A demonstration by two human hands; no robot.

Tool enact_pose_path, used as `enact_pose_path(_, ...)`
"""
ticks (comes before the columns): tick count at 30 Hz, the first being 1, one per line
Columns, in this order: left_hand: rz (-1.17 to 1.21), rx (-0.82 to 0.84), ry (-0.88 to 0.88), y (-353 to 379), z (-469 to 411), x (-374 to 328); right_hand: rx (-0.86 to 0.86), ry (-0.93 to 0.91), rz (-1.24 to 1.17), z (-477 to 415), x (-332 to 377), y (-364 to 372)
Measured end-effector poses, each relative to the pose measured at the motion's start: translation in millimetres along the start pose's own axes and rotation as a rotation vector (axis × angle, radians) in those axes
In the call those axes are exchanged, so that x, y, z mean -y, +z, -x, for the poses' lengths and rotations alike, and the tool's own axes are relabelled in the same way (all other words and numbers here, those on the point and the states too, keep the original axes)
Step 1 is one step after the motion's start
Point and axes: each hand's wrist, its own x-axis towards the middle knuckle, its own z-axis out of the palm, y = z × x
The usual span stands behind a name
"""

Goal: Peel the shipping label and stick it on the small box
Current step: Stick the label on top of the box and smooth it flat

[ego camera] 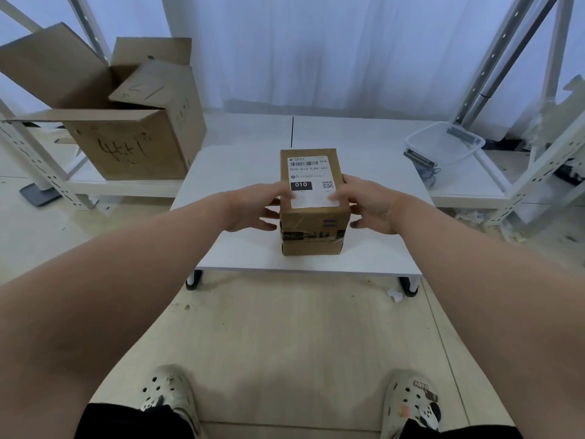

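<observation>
A small brown cardboard box [311, 229] stands on a low white table [240, 248], wrapped with tape around its lower front. A white shipping label [311, 175] with a barcode, a QR code and "010" lies flat on the box's top. My left hand [253, 207] is at the box's left side, its straight fingers reaching onto the label's near left corner. My right hand [368, 202] is at the right side, fingers spread and touching the label's near right edge. Both hands look blurred.
A large open cardboard box [126, 122] sits on a low shelf at the back left. A clear plastic bin [443, 147] rests on the shelf at the back right. Metal rack posts [493, 58] flank the table. My feet [167, 394] stand on the floor below.
</observation>
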Motion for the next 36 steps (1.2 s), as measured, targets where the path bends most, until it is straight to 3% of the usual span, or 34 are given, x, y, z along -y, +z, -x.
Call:
enact_pose_path(4, -0.153, -0.015, 0.071, 13, -7, 0, -0.144, -0.063, 0.152, -9, -1, 10)
enact_pose_path(10, -0.029, 0.106, 0.043, -4, -6, 5, 0.108, -0.062, -0.123, 0, -11, -13)
enact_pose_path(13, -0.04, 0.055, 0.02, -9, -8, 5, 0.12, -0.035, -0.225, 0, -11, -17)
enact_pose_path(17, -0.05, -0.135, 0.013, 3, -17, -3, -0.206, 0.034, -0.065, -13, 5, -3)
enact_pose_path(21, -0.105, -0.284, 0.088, 19, -28, -3, -0.441, -0.053, 0.049, -27, 7, 18)
enact_pose_path(28, -0.084, -0.206, 0.087, 1, -24, 3, -0.392, -0.064, -0.028, -21, 5, 8)
enact_pose_path(31, -0.065, -0.323, 0.067, -2, -29, 0, -0.441, -0.038, 0.029, -24, 7, 13)
enact_pose_path(34, -0.302, -0.481, 0.055, 3, -36, -9, -0.48, -0.018, 0.172, -33, 11, 24)
enact_pose_path(36, -0.419, -0.5, 0.05, 7, -40, -12, -0.504, -0.028, 0.272, -38, 12, 28)
